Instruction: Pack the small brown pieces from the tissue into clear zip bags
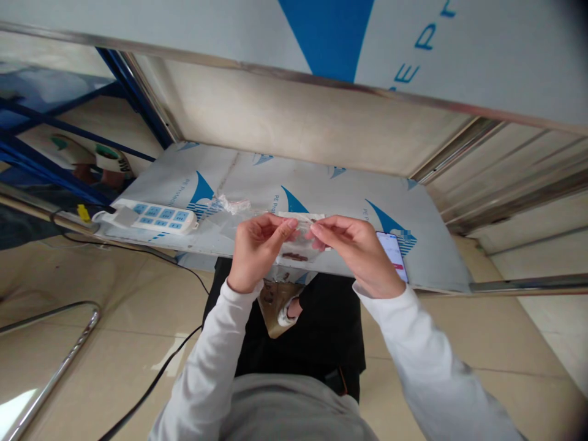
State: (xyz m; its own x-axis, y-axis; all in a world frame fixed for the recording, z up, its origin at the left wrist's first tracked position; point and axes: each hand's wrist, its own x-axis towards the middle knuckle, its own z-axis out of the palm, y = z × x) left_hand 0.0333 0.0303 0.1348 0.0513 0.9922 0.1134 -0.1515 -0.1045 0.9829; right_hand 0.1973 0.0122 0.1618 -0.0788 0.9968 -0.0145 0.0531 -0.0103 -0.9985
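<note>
Between my two hands hangs a small clear plastic bag (303,248) with dark reddish-brown pieces (294,256) at its bottom. My left hand (257,248) pinches the bag's upper left side between thumb and fingers. At the upper right side, my right hand (356,248) pinches it the same way. The bag is held just above the front part of the low shelf (316,171). Some of the fingertips are blurred. What the pieces are, I cannot make out.
A white power strip (158,217) lies on the shelf's left, beside crumpled clear plastic (232,205). A lit phone (392,254) rests at the right front. A higher shelf (206,30) overhangs. A black cable (160,367) crosses the floor. Another person's shoes (108,156) show at left.
</note>
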